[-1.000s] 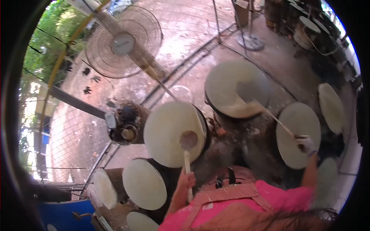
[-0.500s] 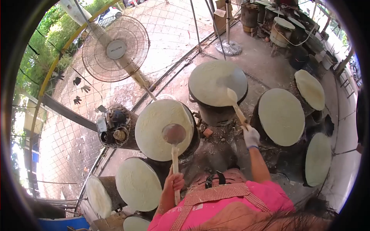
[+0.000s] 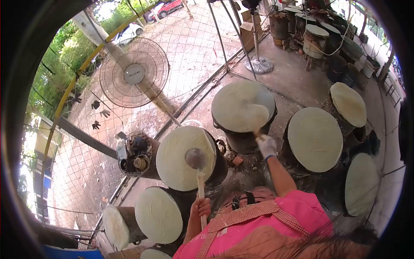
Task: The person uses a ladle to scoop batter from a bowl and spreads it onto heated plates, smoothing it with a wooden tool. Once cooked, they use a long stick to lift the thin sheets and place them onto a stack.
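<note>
My left hand (image 3: 201, 207), bare, is wrapped round the wooden handle of a ladle (image 3: 196, 158). The ladle's round metal bowl hangs over a pale, batter-covered round griddle (image 3: 172, 151) in front of me. My right hand (image 3: 267, 146), in a whitish glove, grips the short handle of a wooden spreader (image 3: 257, 132). Its blade is blurred against the pale batter layer (image 3: 235, 97) on the far round griddle (image 3: 266, 96). Part of that griddle's right rear surface shows grey and thinly coated.
More batter-covered griddles stand around me: one at right (image 3: 315, 139), one lower left (image 3: 158, 215). A flatbread (image 3: 348, 104) curls at its edge on the upper right one. A large fan (image 3: 134, 73) stands by the wire fence. A cluttered drum (image 3: 138, 153) is at left.
My right hand has moved left and slightly up, sweeping the spreader across the far griddle. The left hand keeps the ladle over the near griddle. The whole view has shifted slightly.
</note>
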A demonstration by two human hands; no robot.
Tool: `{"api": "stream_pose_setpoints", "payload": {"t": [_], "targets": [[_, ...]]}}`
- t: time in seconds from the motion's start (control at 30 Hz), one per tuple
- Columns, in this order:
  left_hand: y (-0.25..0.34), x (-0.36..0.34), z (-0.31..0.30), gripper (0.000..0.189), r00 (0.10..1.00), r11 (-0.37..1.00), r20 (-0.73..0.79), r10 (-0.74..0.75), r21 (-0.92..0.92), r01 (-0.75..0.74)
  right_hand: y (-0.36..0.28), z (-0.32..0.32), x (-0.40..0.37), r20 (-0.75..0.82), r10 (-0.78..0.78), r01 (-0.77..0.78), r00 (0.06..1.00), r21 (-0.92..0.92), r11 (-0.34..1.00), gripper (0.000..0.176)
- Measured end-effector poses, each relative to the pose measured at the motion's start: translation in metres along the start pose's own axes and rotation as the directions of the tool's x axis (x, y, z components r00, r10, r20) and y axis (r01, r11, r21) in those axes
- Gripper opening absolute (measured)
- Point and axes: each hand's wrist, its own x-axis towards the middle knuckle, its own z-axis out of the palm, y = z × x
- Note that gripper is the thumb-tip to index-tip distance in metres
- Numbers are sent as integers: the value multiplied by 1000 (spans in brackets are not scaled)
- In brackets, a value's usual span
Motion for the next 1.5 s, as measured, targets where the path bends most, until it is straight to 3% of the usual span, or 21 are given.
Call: {"api": "stream_pose_setpoints", "payload": {"t": [0.1, 0.17, 0.2, 0.23, 0.37, 0.43, 0.5, 0.57, 0.63, 0.7, 0.73, 0.8, 0.83, 0.9, 1.0, 1.13, 1.23, 1.3, 1.37, 1.43, 1.5], "targets": [[7, 9, -4, 32, 991, 990, 38, -125, -64, 127, 21, 4, -27, 75, -22, 28, 997, -72, 997, 31], [16, 14, -10, 33, 997, 993, 54, -53, 112, 46, 65, -8, -12, 78, 33, -20, 996, -166, 986, 30], [17, 18, -3, 33, 997, 991, 46, -57, 126, 51, 76, -25, 2, 66, 43, -34, 997, -142, 989, 29], [13, 15, 4, 33, 998, 990, -56, -30, 133, 38, 123, 15, 31, -42, 94, -89, 995, 100, 991, 28], [4, 31, 28, 31, 976, 999, -217, -32, 4, 33, 47, 18, 45, -99, -40, 39, 994, -6, 999, 29], [17, 34, 15, 32, 959, 998, -284, 5, 56, 11, 42, 8, -10, 69, -220, 231, 973, -265, 936, 23], [37, 22, -15, 32, 970, 939, -239, -41, 323, 119, 66, -4, -18, 118, -97, 114, 988, -147, 983, 32], [47, 29, -14, 32, 966, 912, -250, -62, 379, 156, 85, -13, 0, -34, 124, -122, 992, 51, 991, 32], [37, 36, 8, 30, 905, 963, -423, -48, 222, 155, 68, -11, 54, -169, 111, -100, 979, 68, 993, 32], [22, 51, 24, 30, 914, 980, -407, -10, 178, 90, 38, -9, 81, -134, 31, -28, 991, 25, 999, 26], [26, 51, 23, 29, 918, 994, -392, -65, 56, 94, 44, 4, 67, -170, -28, 36, 985, 42, 998, 26], [32, 59, 23, 28, 919, 995, -383, -98, -65, 79, 55, -8, -2, -171, -242, 184, 955, -297, 937, 22], [34, 55, 16, 28, 927, 995, -360, -102, -52, 90, 72, -9, -27, -130, -110, 85, 985, -183, 979, 17], [41, 47, -12, 27, 885, 989, -464, 48, 145, 22, 88, -14, -18, -30, 290, -291, 956, -48, 955, 22], [139, -76, -240, 27, 957, 919, -281, -79, 352, 179, 74, 3, 118, -138, 211, -207, 968, 45, 977, 35], [196, 13, -309, 26, 914, 647, -60, -401, 688, 329, 32, -19, 230, 44, 277, -279, 960, 237, 931, 34], [157, 0, -258, 26, 958, 783, -131, -254, 554, 283, 66, 4, 181, -29, 343, -299, 939, 424, 855, 35], [98, 15, -149, 27, 959, 899, -259, -116, 383, 212, 48, 26, 135, 13, 261, -238, 965, 462, 855, 37], [35, 52, 1, 27, 905, 979, -426, 2, 184, 85, 20, 12, 108, 292, 239, -334, 926, 338, 880, 36], [30, 46, 7, 28, 902, 990, -431, 38, 141, 26, 16, -28, 94, 146, 51, -79, 988, 193, 978, 33], [36, 39, 3, 28, 909, 989, -407, 84, 143, -27, 66, -22, 101, 116, 327, -307, 938, 715, 628, 25]]}}
